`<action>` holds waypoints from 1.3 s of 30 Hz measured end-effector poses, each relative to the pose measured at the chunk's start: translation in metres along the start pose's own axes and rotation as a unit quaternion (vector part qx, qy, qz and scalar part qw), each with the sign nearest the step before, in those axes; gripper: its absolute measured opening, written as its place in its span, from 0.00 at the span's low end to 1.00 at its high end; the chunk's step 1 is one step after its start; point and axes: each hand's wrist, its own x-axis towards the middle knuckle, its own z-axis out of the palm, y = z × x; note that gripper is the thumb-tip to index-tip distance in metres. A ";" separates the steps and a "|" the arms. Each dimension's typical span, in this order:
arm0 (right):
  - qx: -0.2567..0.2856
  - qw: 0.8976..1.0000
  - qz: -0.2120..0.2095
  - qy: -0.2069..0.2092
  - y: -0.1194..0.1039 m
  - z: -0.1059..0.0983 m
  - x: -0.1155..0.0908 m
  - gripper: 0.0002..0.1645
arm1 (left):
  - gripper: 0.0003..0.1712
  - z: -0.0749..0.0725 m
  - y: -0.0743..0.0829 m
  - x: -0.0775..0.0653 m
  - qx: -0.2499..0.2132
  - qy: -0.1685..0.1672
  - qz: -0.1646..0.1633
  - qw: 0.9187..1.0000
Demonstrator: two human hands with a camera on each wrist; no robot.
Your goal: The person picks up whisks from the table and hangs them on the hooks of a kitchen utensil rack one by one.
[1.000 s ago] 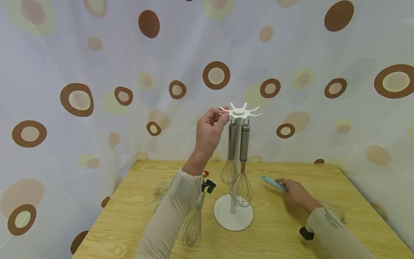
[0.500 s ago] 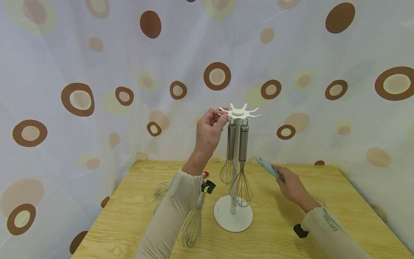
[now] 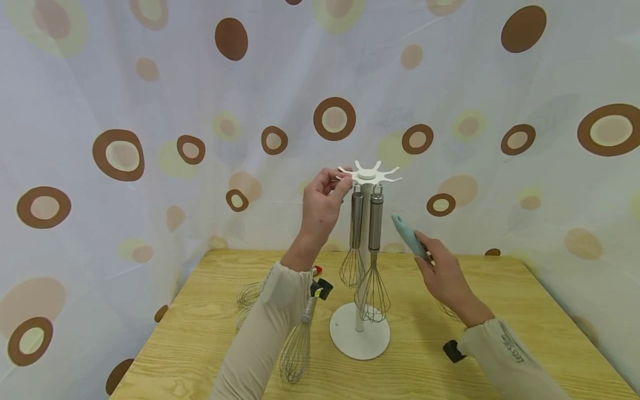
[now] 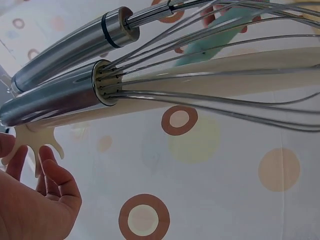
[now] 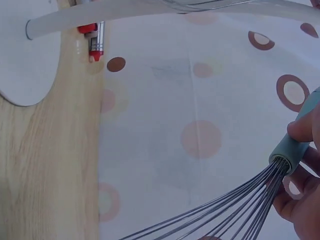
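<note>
A white stand [image 3: 367, 178] with curved hook arms rises from a round base. My left hand [image 3: 324, 203] pinches one of its hook arms between thumb and fingers, as the left wrist view [image 4: 42, 195] also shows. Two whisks with steel handles hang from the hooks, a shorter one [image 3: 356, 222] and a longer one [image 3: 375, 228]. To the right of the stand, my right hand [image 3: 445, 272] grips a whisk by its light blue handle [image 3: 407, 233], above the table with the handle end tilted up. Its wires [image 5: 250, 200] show in the right wrist view, running down below the hand.
On the wooden table [image 3: 500, 311], a whisk [image 3: 296, 350] lies left of the stand's base [image 3: 360, 347]. More whisk wires [image 3: 248, 294] lie partly hidden behind my left forearm. Red-tipped handles [image 5: 96, 52] lie near the table's far edge. A dotted curtain [image 3: 280, 66] hangs behind.
My right hand has lifted the blue-handled whisk off the table and moved it up and left towards the stand, tilting its handle more upright. My left hand keeps its place on the hook arm.
</note>
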 end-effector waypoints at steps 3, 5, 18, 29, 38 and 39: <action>0.008 1.000 -0.015 0.023 -0.009 -0.002 0.004 0.34 | 0.07 -0.001 0.000 0.000 0.001 -0.003 0.000 1.000; 0.011 0.998 -0.031 0.045 -0.014 -0.004 0.007 0.34 | 0.08 -0.001 0.000 0.000 0.002 -0.003 -0.002 1.000; 0.056 0.980 -0.116 0.149 -0.058 -0.018 0.032 0.39 | 0.07 0.000 -0.001 0.000 -0.001 0.000 -0.003 1.000; 0.090 0.974 -0.104 0.178 -0.076 -0.027 0.040 0.40 | 0.07 0.001 -0.002 0.002 -0.005 -0.004 0.001 1.000; 0.091 0.974 -0.110 0.174 -0.079 -0.028 0.041 0.40 | 0.08 0.000 -0.001 0.002 -0.002 -0.004 -0.003 1.000; 0.090 0.975 -0.111 0.172 -0.079 -0.029 0.042 0.40 | 0.08 0.000 -0.001 0.002 -0.001 -0.004 -0.003 1.000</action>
